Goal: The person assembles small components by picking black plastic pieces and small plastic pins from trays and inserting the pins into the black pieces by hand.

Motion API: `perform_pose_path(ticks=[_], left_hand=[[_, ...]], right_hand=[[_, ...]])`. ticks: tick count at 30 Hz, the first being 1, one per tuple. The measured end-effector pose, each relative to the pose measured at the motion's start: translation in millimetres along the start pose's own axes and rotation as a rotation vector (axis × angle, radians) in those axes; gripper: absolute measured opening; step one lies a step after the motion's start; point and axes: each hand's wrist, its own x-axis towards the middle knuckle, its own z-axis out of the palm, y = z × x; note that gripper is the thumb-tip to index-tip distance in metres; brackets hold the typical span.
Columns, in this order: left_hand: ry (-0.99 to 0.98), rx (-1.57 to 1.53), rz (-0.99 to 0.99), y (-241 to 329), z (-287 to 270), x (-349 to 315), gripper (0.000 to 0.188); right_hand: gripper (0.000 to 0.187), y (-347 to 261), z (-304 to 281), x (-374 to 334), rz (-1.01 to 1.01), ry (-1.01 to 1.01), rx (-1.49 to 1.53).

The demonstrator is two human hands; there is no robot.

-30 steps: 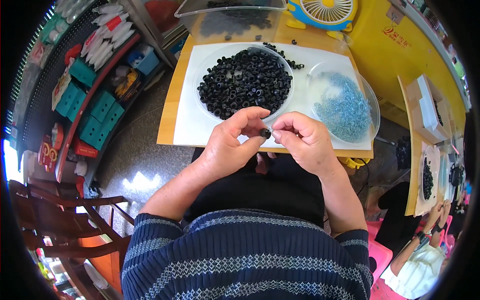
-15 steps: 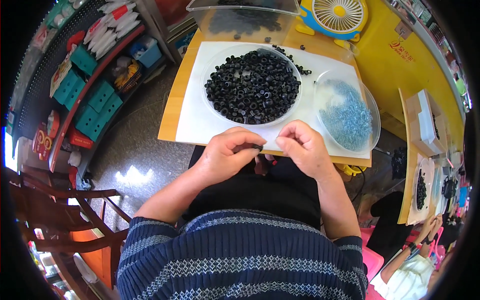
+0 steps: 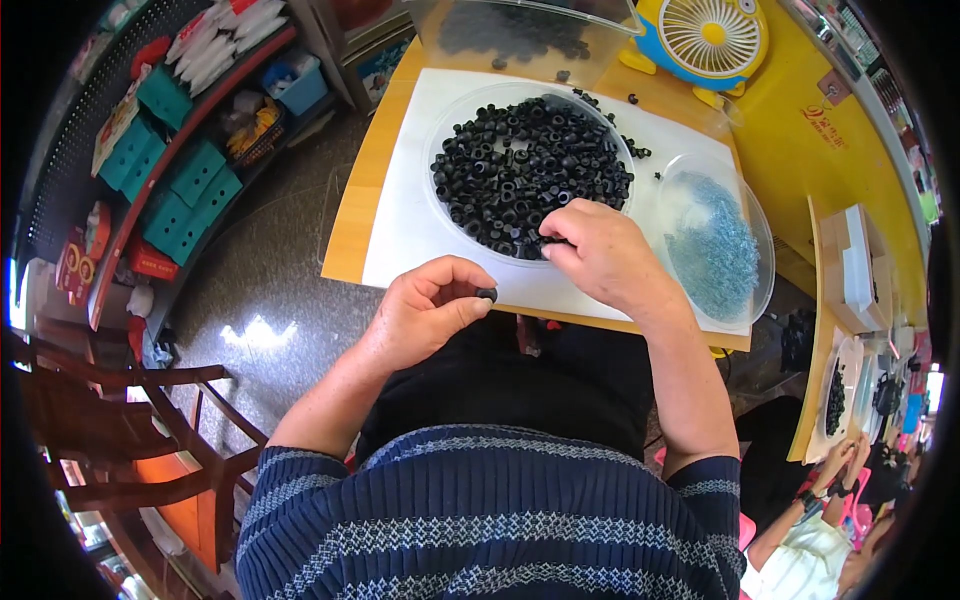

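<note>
My left hand (image 3: 420, 312) is in front of the table's near edge, closed in a pinch on a small black cap-like piece (image 3: 487, 294). My right hand (image 3: 612, 258) reaches over the near right rim of a round clear tray (image 3: 440, 215). Its thumb and forefinger close round a small black piece at the edge of a heap of black ring- and cap-shaped pieces (image 3: 530, 170); the fingers partly hide it. Right of that hand, a smaller clear round tray (image 3: 765, 290) holds a pile of thin, pale blue transparent bits (image 3: 715, 250).
A white sheet (image 3: 395, 240) covers much of the wooden table (image 3: 345, 240). Behind stand a clear bin (image 3: 520, 35) with black pieces and a yellow-blue fan (image 3: 705, 40). A wooden chair (image 3: 150, 430) is at left, shelves (image 3: 200, 120) beyond. Another person's hands (image 3: 845, 460) show far right.
My right hand has left its place beside the left and moved up to the black heap. My left hand has shifted slightly left, still pinching its black piece. The whole view has shifted a little.
</note>
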Motion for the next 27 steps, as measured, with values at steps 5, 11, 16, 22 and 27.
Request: perform_pose_path(ticks=[5, 11, 16, 22, 27], left_hand=[[-0.04, 0.01, -0.004, -0.2, -3.4, -0.6, 0.018], [-0.027, -0.15, -0.027, 1.4, -1.7, 8.3, 0.016], [-0.047, -0.23, -0.02, 9.3, 14.3, 17.2, 0.014], [-0.107, -0.224, -0.01, 12.5, 38.5, 26.1, 0.013], [-0.173, -0.197, -0.033, 17.5, 54.6, 24.1, 0.017]], right_hand=[[0.012, -0.8, 3.3, 12.3, 0.036, -0.121, -0.171], [0.01, 3.7, 3.4, 11.3, 0.186, 0.008, 0.124], [0.009, 9.7, 3.9, -2.5, 0.392, 0.059, 0.855], [0.021, -14.8, 4.5, -39.3, 0.319, 0.065, 1.092], [0.016, -18.3, -13.6, -59.4, 0.287, -0.003, 0.817]])
